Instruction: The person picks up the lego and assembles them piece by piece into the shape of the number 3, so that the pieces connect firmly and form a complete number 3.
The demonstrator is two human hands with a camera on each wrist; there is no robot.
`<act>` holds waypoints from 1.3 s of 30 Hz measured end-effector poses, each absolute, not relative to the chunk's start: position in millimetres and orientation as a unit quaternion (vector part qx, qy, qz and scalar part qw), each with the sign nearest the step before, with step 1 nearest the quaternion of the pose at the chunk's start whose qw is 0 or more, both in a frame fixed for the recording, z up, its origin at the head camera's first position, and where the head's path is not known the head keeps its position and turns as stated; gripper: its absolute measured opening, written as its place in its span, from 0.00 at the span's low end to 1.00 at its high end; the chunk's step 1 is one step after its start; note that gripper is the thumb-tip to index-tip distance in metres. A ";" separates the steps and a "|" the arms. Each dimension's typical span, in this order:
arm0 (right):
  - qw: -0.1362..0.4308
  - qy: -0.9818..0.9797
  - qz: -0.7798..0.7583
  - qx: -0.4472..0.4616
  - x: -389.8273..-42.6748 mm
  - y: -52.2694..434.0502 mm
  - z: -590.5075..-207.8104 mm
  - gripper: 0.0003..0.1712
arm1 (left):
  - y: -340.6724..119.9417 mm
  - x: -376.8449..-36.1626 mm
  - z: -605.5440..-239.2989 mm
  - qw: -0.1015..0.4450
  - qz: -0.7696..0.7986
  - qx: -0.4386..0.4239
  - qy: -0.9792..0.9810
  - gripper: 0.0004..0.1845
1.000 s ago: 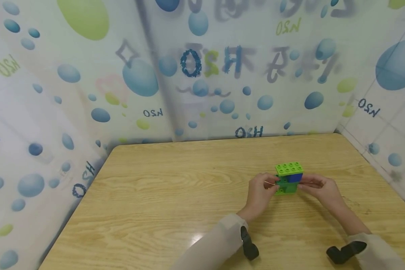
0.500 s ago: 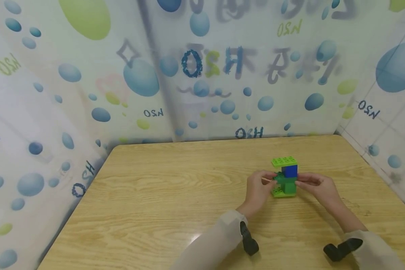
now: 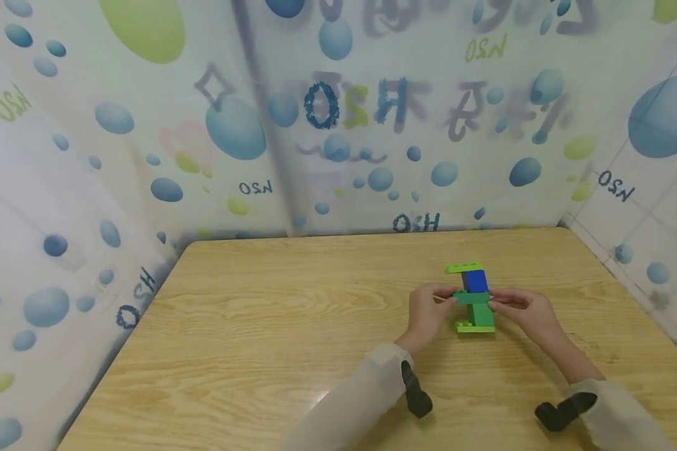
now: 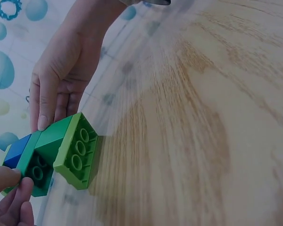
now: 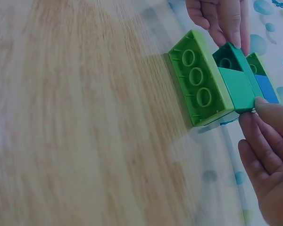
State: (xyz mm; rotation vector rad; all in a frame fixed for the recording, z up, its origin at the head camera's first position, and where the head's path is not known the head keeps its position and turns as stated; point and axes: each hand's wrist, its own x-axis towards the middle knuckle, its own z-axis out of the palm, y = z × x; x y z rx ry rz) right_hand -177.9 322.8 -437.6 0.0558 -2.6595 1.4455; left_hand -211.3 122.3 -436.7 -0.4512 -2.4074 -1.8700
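Note:
Both hands hold a stack of toy building bricks over the right part of the table. A lime green brick [image 3: 464, 268] tops it, above a blue brick [image 3: 475, 281]. Below these come a long dark green brick [image 3: 471, 298], a green brick [image 3: 481, 314] and a lime brick [image 3: 475, 329] at the bottom. The left hand [image 3: 427, 313] pinches the left end of the dark green brick between thumb and fingers. At its other end, the right hand [image 3: 533, 313] pinches the same brick. Both wrist views show the hollow underside of the bottom lime brick [image 4: 79, 153].
The wooden table [image 3: 259, 326] extends widely to the left of the hands. Behind it hangs a white sheet [image 3: 372, 181] printed with blue and green bubbles. Black straps with camera mounts [image 3: 416, 394] sit on both sleeves.
The stack has tilted, so the studs on its top brick show less and its front side more. Both hands have shifted slightly left, keeping their pinch.

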 end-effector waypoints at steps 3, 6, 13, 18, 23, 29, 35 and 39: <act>0.057 -0.879 0.473 0.020 -179.9 322.9 -438.9 0.25 | 123.0 -212.3 -437.4 0.033 -0.608 -0.139 -0.781 0.06; 0.058 -0.879 0.473 0.021 -180.9 322.1 -438.9 0.25 | 123.4 -213.2 -437.9 0.037 -0.612 -0.128 -0.780 0.05; 0.078 -0.880 0.468 0.028 -181.4 318.6 -440.3 0.22 | 124.7 -214.5 -437.7 0.033 -0.620 -0.108 -0.776 0.05; 0.086 -0.875 0.476 0.028 -182.8 317.3 -442.6 0.21 | 125.1 -215.6 -438.3 0.025 -0.620 -0.103 -0.778 0.06; 0.084 -0.871 0.483 0.029 -184.6 317.8 -444.1 0.21 | 126.1 -217.8 -441.7 0.023 -0.617 -0.097 -0.780 0.06; 0.064 -0.881 0.467 0.025 -188.1 319.1 -445.2 0.23 | 126.2 -219.8 -444.9 0.015 -0.610 -0.081 -0.788 0.06; 0.053 -0.889 0.454 0.025 -192.7 319.8 -447.2 0.23 | 125.9 -221.8 -446.8 0.003 -0.603 -0.068 -0.795 0.06; 0.040 -0.886 0.460 0.030 -194.3 320.5 -448.6 0.23 | 125.4 -222.7 -447.9 -0.005 -0.597 -0.062 -0.800 0.05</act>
